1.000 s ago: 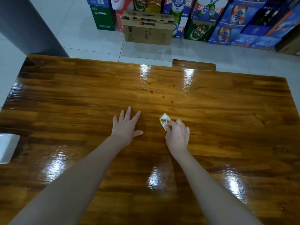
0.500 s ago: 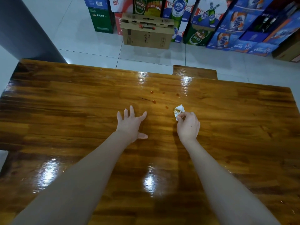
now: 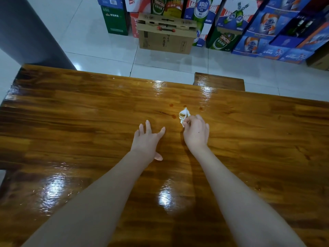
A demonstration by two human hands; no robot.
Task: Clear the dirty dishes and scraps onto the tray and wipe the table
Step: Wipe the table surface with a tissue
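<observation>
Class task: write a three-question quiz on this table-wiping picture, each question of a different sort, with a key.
1. True or false: the left hand rests open on the table.
2. The red spots lie: A beside the tissue; B on the floor; C under the left hand.
3. Which hand pinches the tissue?
Key: 1 true; 2 A; 3 the right hand.

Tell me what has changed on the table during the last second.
The right hand, pinching the stained tissue throughout, slid away from the person across the table toward the reddish drops; the tissue now sits among them. The left hand stayed spread flat on the table, holding nothing. The drops are not wiped yet.
</observation>
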